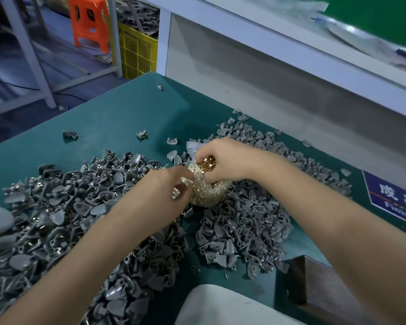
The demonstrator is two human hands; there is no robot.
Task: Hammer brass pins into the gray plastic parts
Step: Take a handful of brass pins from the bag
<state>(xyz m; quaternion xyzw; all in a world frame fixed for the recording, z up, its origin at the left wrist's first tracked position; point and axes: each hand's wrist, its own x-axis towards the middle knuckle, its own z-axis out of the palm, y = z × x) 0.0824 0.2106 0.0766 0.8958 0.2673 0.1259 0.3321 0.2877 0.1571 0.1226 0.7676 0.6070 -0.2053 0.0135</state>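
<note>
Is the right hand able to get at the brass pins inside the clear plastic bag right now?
Probably yes. The right hand already has its fingers curled into the open mouth of the clear plastic bag, on the brass pins, while the left hand pinches the bag's edge. Nothing blocks the opening.

Off my teal bench (117, 118): orange stool (89, 22), yellow crate (137, 55) (full of gray scrap), blue sign (394, 198), dark wooden block (324, 287).
</note>
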